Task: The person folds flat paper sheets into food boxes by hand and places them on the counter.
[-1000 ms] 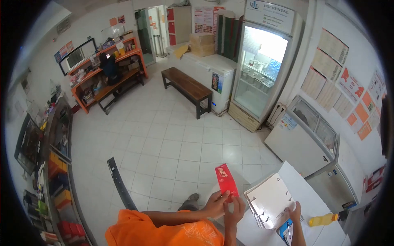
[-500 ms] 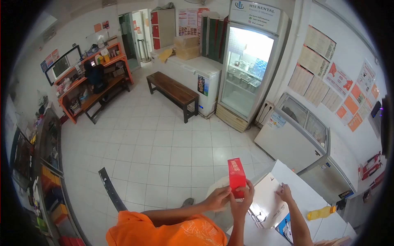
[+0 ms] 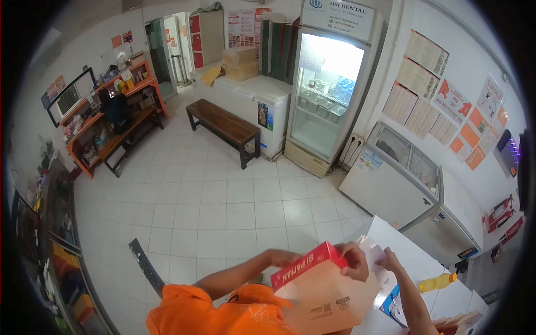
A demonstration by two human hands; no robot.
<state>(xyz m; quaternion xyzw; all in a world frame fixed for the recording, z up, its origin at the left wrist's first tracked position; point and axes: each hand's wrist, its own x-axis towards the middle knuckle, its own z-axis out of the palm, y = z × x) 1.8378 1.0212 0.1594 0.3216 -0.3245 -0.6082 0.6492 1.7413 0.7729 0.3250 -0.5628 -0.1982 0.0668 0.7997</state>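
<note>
My right hand (image 3: 358, 263) grips the upper right corner of a cardboard box (image 3: 324, 304) with a red "SI PAMAN" side panel and a brown printed face. The box tilts in front of my orange shirt (image 3: 212, 312). My left hand (image 3: 283, 258) is at the box's far left side, its fingers hidden behind the red panel. To the right, another person's hand (image 3: 389, 260) touches pale flat card (image 3: 365, 245) on the white table (image 3: 427, 257). Beside that person's forearm lies a blue-edged item (image 3: 393, 306), partly covered.
A yellow bottle (image 3: 437, 283) lies on the table. Beyond stand a chest freezer (image 3: 385, 184), a glass-door fridge (image 3: 329, 106) and a wooden bench (image 3: 223, 125). A person in dark clothes (image 3: 114, 109) sits at an orange shelf desk (image 3: 148, 84). Shelves (image 3: 72, 268) line the left side.
The box has turned and come lower and nearer, so its brown face now shows. My right hand has shifted right to its corner; my left has slipped behind the red panel.
</note>
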